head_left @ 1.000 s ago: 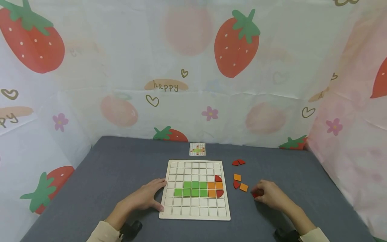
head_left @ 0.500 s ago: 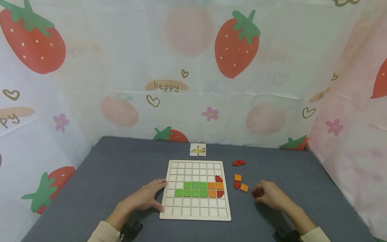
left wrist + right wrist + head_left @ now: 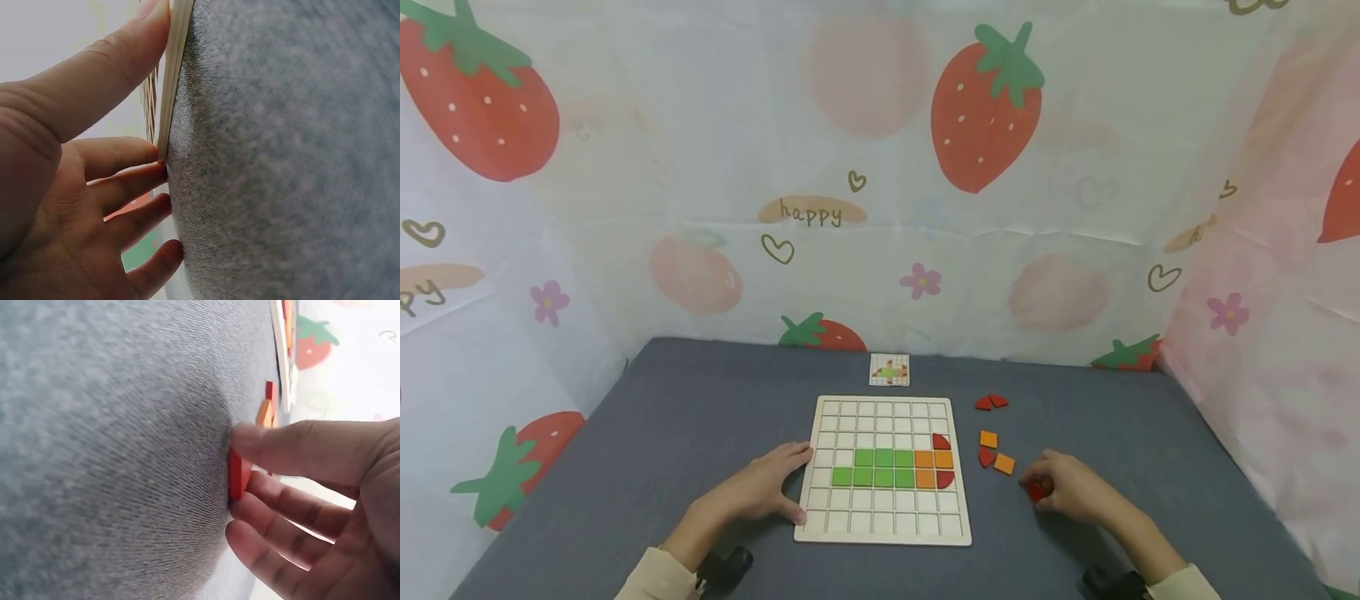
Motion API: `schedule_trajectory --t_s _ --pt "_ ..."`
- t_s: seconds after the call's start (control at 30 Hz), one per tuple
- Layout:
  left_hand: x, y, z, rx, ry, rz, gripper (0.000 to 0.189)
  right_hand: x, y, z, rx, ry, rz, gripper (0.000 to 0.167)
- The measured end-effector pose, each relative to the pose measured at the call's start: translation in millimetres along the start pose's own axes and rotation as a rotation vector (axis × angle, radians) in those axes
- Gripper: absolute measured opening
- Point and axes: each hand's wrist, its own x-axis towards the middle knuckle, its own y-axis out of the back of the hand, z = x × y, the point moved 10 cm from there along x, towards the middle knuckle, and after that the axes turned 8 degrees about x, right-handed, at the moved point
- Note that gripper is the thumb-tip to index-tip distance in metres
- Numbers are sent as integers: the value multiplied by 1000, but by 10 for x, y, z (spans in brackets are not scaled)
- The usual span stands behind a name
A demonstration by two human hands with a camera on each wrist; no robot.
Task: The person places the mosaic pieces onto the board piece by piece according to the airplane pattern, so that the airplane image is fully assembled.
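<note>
A pale wooden grid board (image 3: 883, 523) lies on the table, with green tiles (image 3: 883, 477), orange tiles (image 3: 926, 479) and two red quarter-round tiles (image 3: 945, 479) set in its cells. Along its left side rests my left hand (image 3: 760, 485), fingers spread and fairly straight; the left wrist view has the thumb (image 3: 112, 69) against the board's edge (image 3: 172, 87). To the right of the board, my right hand (image 3: 1071, 486) pinches a red tile (image 3: 236, 475) between thumb and fingers, low at the tabletop. The fingers partly cover that tile, so its full outline is hidden.
Between board and right hand lie loose orange tiles (image 3: 1004, 464) and a red tile (image 3: 987, 457). Two more red pieces (image 3: 992, 402) sit farther back. A small pattern card (image 3: 890, 370) lies behind the board. A strawberry-print curtain (image 3: 880, 250) encloses the grey table (image 3: 730, 400).
My right hand's fingers have shifted slightly on the red tile, and more of it shows now. The left hand and the board keep their places.
</note>
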Motion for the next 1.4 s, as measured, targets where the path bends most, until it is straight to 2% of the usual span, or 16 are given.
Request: schedule_trajectory --t_s 0.13,0.33,0.43,0.67,0.9,1.13,1.4 --pt "3 10 -11 0 4 0 96 -5 -44 -20 3 37 -35 31" --pt "16 -3 -12 6 0 0 96 11 -41 -16 -54 41 24 20" --pt "18 -8 -11 9 1 0 96 15 -45 -52 -85 68 45 18" --pt "14 -6 -17 7 6 2 97 38 -66 -130 -105 115 37 15" --pt "10 -6 -14 5 -3 -1 96 22 -54 -79 -71 52 26 18" --pt "6 6 -10 -1 -4 5 95 19 -46 -70 -46 56 16 17" --pt "0 8 4 -10 1 8 95 68 3 -147 -75 72 52 14"
